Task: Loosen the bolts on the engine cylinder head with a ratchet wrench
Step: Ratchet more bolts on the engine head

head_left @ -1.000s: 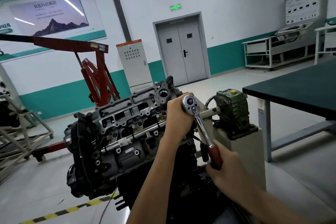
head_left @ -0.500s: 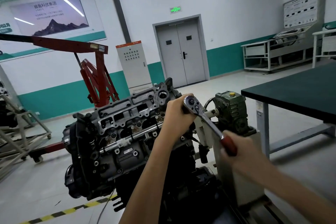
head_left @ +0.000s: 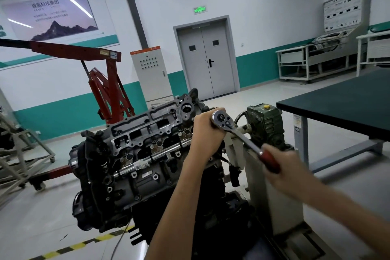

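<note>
Ratchet wrench (head_left: 242, 137) handle has swung out: a second ago it hung almost straight down from the head, now it points down and to the right. Right hand (head_left: 282, 167) has gone right with it; left hand (head_left: 207, 133) hasn't shifted. Left fingers are curled round the underside of the chrome ratchet head, thumb side up against it, steadying it at the right-hand end of the cylinder head (head_left: 147, 133). The bolt and socket underneath are hidden by that hand. Right fingers are wrapped round the red grip at the end of the handle, a bit motion-blurred. The cylinder head sits tilted toward the camera on top of the engine block, open top face showing. Green gearbox (head_left: 266, 124) of the engine stand is just beside the ratchet head, behind the shaft. Dark green worktop (head_left: 337, 107) at right, red engine hoist (head_left: 105, 82) behind the engine at left.
</note>
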